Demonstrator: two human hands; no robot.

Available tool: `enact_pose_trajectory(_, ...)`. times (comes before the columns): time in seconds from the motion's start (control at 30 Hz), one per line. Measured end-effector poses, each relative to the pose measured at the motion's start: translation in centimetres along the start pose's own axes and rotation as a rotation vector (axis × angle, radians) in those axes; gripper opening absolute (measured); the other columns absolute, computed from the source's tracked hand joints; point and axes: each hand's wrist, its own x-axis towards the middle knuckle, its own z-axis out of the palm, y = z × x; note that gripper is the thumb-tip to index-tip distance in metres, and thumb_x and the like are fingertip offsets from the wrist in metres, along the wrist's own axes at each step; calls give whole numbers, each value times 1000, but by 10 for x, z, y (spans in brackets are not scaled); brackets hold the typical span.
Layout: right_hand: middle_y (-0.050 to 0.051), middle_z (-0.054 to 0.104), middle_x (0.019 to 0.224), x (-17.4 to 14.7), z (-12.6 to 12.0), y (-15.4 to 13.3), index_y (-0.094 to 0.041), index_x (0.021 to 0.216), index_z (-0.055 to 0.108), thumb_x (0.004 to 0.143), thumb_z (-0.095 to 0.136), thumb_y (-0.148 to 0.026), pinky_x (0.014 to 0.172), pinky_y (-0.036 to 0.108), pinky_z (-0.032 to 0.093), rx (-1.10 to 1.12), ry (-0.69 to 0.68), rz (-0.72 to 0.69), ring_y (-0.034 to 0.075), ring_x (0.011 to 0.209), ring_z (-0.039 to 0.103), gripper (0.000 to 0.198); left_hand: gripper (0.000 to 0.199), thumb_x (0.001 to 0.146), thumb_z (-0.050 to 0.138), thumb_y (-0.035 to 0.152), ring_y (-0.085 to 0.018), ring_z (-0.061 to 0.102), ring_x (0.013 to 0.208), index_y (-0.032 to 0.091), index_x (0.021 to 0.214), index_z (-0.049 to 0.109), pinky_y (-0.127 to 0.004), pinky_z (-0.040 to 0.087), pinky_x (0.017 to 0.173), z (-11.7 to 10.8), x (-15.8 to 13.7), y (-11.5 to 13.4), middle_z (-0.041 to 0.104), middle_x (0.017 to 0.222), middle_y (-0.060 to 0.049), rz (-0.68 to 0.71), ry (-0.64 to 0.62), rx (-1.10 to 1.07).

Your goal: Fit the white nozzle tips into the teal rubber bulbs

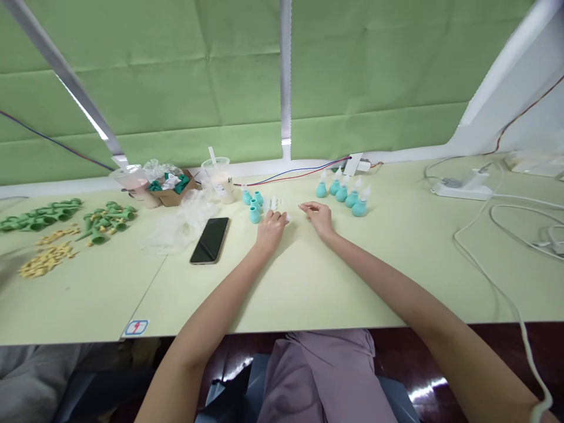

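My left hand (270, 228) rests low over the table, its fingers closed around a small translucent whitish piece (288, 217) that pokes out on the right side. My right hand (319, 217) is a little way off with thumb and fingertips pinched together; whatever they hold is too small to make out. Just beyond the left hand lie several tiny clear and white parts (275, 203). Several turquoise rubber bulbs (254, 212) with open tops stand to its left. To the right of my right hand, several turquoise bulbs (359, 207) stand upright with clear pointed nozzles on top.
A black phone (210, 241) lies left of my left forearm, beside crumpled plastic bags (185, 220). Behind are a drink cup (220, 182) and a cardboard box (178, 194). Green horn-shaped parts (110, 220) and yellow pieces (46, 258) cover the far left. White cables (471, 252) trail at right.
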Motion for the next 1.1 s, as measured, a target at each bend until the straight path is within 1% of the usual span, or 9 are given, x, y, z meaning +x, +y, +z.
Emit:
enact_pose_trajectory(0.07, 3, 71, 87, 10, 2, 3, -22, 77, 72, 73, 62, -41, 68, 29, 47, -197, -17, -67, 16, 70, 59, 21, 22, 91, 41, 21, -21, 51, 97, 19, 103, 60, -27, 38, 63, -1, 1, -2, 61, 94, -10, 7, -21, 26)
enact_pose_trajectory(0.13, 2, 70, 88, 20, 8, 2, -24, 77, 73, 77, 60, -36, 71, 29, 44, -392, -76, -145, 15, 69, 59, 17, 22, 90, 41, 16, -21, 50, 98, 18, 101, 60, -26, 38, 62, 0, 1, -3, 61, 95, -10, 9, -49, 36)
enact_pose_trajectory(0.27, 4, 68, 92, 33, 30, -10, -25, 84, 73, 82, 56, -29, 71, 27, 41, -700, -191, -298, 17, 82, 59, 18, 21, 89, 44, 17, -21, 50, 96, 17, 93, 65, -27, 40, 63, 4, 2, -7, 61, 92, -10, -7, -96, 8)
enact_pose_trajectory(0.37, 6, 66, 96, 35, 48, -16, -25, 91, 71, 86, 51, -27, 72, 27, 41, -822, -205, -351, 20, 92, 56, 21, 22, 89, 46, 20, -22, 50, 96, 16, 87, 67, -28, 41, 64, 6, 2, -9, 62, 88, -11, -32, -124, -4)
enact_pose_trajectory(0.5, 7, 65, 99, 33, 62, -12, -26, 95, 70, 89, 48, -28, 73, 28, 41, -870, -195, -352, 21, 98, 52, 23, 23, 88, 44, 14, -22, 50, 96, 16, 90, 67, -29, 41, 63, 5, 2, -12, 62, 90, -11, -49, -112, 13)
enact_pose_trajectory(0.63, 6, 67, 98, 31, 64, -8, -26, 94, 71, 88, 49, -28, 70, 29, 40, -878, -217, -379, 22, 97, 52, 22, 27, 87, 42, 8, -22, 49, 98, 17, 97, 66, -28, 41, 65, 4, 1, -13, 61, 95, -10, -48, -94, 45)
enact_pose_trajectory(0.73, 6, 68, 95, 31, 64, -8, -25, 93, 71, 87, 50, -26, 69, 29, 40, -902, -214, -390, 22, 96, 52, 22, 25, 88, 42, 12, -22, 49, 98, 16, 96, 66, -28, 41, 67, 5, 2, -14, 61, 93, -9, -59, -96, 41)
enact_pose_trajectory(0.87, 7, 69, 95, 33, 66, -7, -23, 98, 69, 86, 50, -22, 69, 30, 40, -932, -201, -394, 23, 96, 53, 23, 25, 90, 42, 18, -22, 48, 98, 16, 92, 66, -29, 40, 65, 8, 3, -15, 62, 90, -9, -83, -100, 22)
enact_pose_trajectory(1.1, 8, 69, 94, 34, 67, -7, -22, 104, 66, 85, 47, -18, 70, 30, 41, -945, -202, -392, 23, 96, 53, 26, 23, 90, 43, 21, -22, 48, 97, 17, 91, 66, -29, 40, 69, 7, 3, -15, 62, 91, -9, -95, -75, 13)
